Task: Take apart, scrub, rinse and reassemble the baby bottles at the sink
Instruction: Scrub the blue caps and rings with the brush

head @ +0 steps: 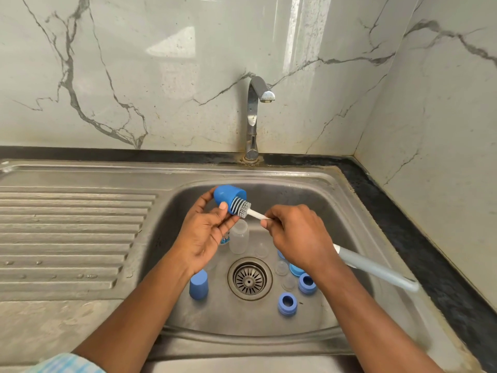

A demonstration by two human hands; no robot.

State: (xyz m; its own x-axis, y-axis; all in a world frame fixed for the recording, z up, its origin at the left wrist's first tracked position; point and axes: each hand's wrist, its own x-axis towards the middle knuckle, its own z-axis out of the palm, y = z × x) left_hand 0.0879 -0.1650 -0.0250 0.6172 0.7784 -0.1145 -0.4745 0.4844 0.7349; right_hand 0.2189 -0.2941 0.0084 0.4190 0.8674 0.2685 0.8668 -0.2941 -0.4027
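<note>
- Blue plastic dome cap (224,196) is held above the steel sink basin (349,211), gripped by the left hand (207,232) with thumb and fingers curled round it.
- Grey bristled bottle brush (242,208) is pushed into the cap, its shaft pinched by the right hand (298,238).
- Clear plastic bottle (238,240) and blue screw rings (287,304) are seen in the basin.

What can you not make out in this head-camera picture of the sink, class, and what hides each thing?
Head view only:
- Tip of the long grey-handled bottle brush: inside the blue dome-shaped plastic cap, behind its wall.
- Blue-printed clear bottle: mostly covered by the left hand.
- Blue plastic piece: largely under the right hand.
- Clear soft teats beside the drain: too faint for detail.
</note>
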